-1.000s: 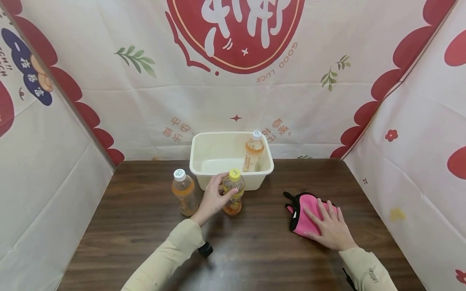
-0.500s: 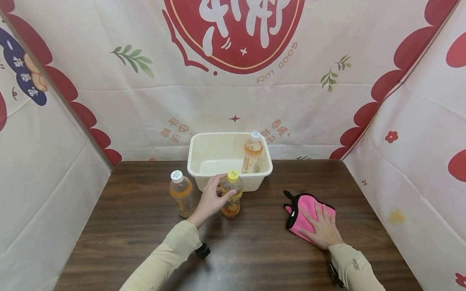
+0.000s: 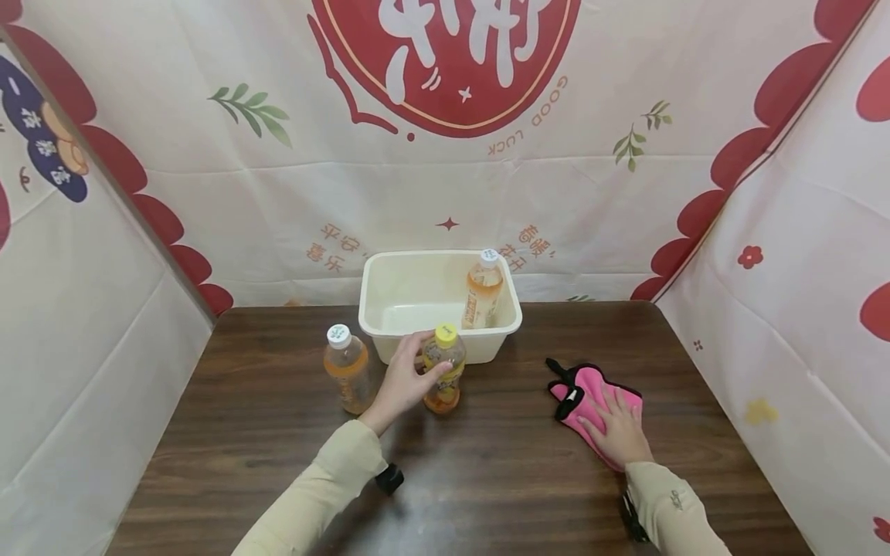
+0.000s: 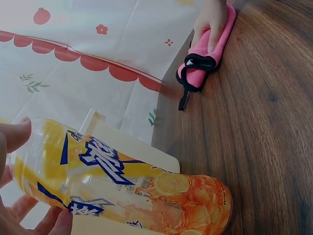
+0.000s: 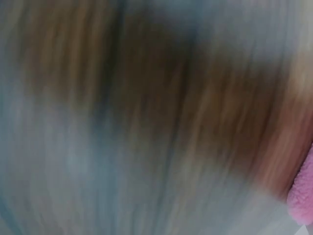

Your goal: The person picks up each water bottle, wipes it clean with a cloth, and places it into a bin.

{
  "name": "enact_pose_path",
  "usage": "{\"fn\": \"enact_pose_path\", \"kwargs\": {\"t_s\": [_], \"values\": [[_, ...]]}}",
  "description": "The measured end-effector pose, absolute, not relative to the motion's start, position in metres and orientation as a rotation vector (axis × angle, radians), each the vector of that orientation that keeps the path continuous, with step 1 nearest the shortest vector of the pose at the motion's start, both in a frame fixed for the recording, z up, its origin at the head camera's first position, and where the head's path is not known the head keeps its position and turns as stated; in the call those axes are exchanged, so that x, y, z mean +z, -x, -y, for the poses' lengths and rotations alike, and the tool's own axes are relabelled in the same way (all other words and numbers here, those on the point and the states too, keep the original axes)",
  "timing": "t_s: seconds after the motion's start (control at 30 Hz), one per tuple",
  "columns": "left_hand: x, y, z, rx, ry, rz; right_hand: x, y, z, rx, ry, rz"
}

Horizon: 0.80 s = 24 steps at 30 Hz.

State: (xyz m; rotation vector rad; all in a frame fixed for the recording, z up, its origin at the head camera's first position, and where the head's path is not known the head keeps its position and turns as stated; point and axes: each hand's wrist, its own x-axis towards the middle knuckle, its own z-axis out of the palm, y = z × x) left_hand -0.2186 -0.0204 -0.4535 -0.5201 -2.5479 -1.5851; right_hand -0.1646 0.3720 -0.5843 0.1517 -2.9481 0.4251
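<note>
My left hand grips a plastic bottle with a yellow cap, standing upright on the table in front of the bin. In the left wrist view, the bottle's yellow label shows lemon slices, and thumb and fingers lie on either side of it. To the right, my right hand holds a pink cloth with black edging and a black loop, bunched up under the fingers. The right wrist view is mostly blurred; only a fuzzy pink edge is plain.
A cream plastic bin stands at the table's back edge, with a white-capped bottle leaning inside on the right. Another white-capped bottle stands left of my left hand. Printed fabric walls enclose the wooden table.
My right hand has shifted slightly left, and its spread fingers have drawn in, so the flat pink cloth is now bunched. The left hand keeps its grip on the yellow-capped bottle.
</note>
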Motion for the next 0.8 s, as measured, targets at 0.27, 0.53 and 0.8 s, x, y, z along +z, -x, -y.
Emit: {"fn": "enact_pose_path", "kwargs": {"t_s": [0.27,0.53,0.8], "values": [[-0.452,0.217,0.021,-1.516,0.553,2.556,-0.577,0.164,-0.359,0.482,-0.059,2.856],[-0.452,0.218,0.019,-1.493,0.594,2.573,-0.567,0.162,-0.356,0.633,0.041,2.912],[-0.451,0.218,0.022,-1.498,0.577,2.568,-0.518,0.163,-0.327,0.883,0.115,2.597]]}}
